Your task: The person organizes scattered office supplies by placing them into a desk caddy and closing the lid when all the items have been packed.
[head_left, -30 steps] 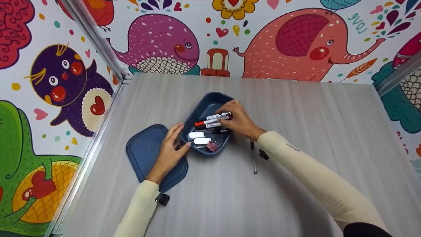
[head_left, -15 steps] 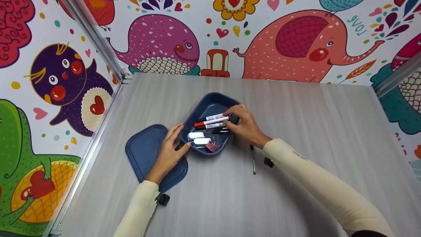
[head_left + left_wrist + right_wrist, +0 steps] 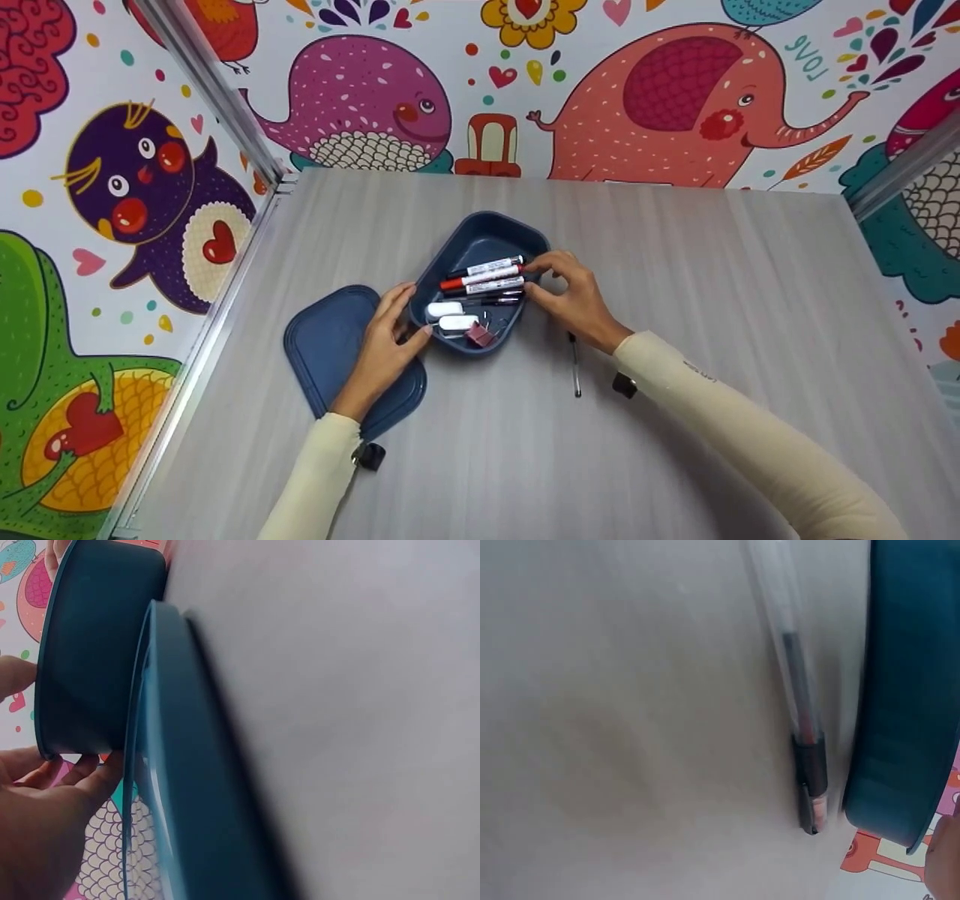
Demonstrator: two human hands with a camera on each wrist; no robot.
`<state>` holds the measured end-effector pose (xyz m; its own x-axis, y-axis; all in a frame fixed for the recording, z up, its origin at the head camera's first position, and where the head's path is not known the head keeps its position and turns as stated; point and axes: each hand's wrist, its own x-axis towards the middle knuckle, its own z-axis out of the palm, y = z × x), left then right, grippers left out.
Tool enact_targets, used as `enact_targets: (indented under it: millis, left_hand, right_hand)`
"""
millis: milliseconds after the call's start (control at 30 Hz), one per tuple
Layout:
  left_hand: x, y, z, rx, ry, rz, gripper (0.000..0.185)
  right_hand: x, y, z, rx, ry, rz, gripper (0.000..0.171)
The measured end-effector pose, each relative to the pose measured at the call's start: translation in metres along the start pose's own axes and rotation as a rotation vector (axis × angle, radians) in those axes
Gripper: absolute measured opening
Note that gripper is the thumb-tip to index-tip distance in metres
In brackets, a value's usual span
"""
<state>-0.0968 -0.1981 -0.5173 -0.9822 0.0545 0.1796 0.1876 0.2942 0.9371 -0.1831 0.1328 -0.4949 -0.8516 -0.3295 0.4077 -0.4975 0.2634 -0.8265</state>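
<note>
Head view: the left hand [image 3: 382, 346] rests with relaxed fingers against the near-left wall of a blue tray [image 3: 480, 241], while the right hand [image 3: 574, 294], fingers loosely bent and holding nothing, touches the tray's right rim. Inside the tray, markers [image 3: 486, 276] lie crosswise, caps pointing left. A lid [image 3: 330, 352] lies left of the tray, a pen [image 3: 574, 364] to its right on the bench [image 3: 712, 300].

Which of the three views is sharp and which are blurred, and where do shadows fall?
Head view: sharp and evenly lit, the table edges bowed by a wide lens, soft shadows under both arms. Left wrist view: the blue box and lid close and soft, a dark shadow beside the lid. Right wrist view: blurred throughout, the pen smeared, faint shadow on the table.
</note>
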Motion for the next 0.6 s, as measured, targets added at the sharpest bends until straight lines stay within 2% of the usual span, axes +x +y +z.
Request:
enact_targets:
  millis: [300,600]
  left_hand:
    - [0.0,0.0,0.001,0.009,0.002,0.001,0.072]
    - [0.001,-0.001,0.0,-0.003,0.0,-0.007,0.071]
  right_hand:
    - [-0.012,0.001,-0.007,-0.009,0.063,-0.008,0.024]
    - [-0.029,0.005,-0.017,-0.074,0.092,0.024,0.022]
